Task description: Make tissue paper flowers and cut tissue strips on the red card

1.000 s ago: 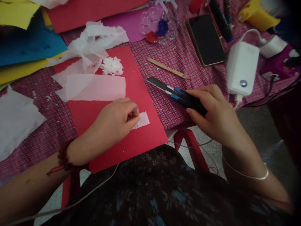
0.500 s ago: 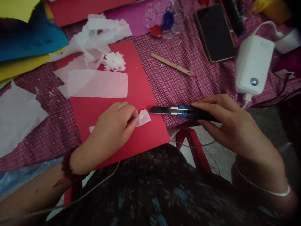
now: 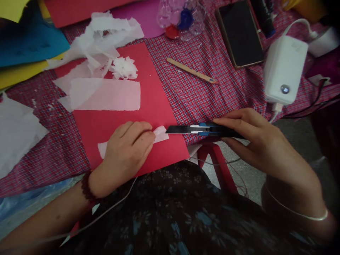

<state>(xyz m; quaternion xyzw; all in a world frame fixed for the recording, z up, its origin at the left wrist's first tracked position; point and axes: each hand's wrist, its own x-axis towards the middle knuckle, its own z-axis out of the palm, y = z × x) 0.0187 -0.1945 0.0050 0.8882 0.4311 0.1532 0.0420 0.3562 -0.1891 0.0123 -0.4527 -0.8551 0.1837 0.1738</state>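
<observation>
My left hand lies closed on a small strip of white tissue paper, pinning it to a red card sheet. One end of the strip sticks out past my fingertips, the other shows by my wrist. My right hand grips a black and blue utility knife. The knife lies level, its blade tip touching the right end of the strip. A wider tissue strip and a small white tissue flower rest higher up on the red sheet.
Torn white tissue is heaped at the sheet's top. A wooden stick, a phone and a white power bank with cables lie on the checked cloth. Coloured paper sheets are stacked at left.
My right hand brought the knife down and left, from the cloth to the tissue strip's end. My left hand shifted slightly, still holding the strip on the red sheet.
</observation>
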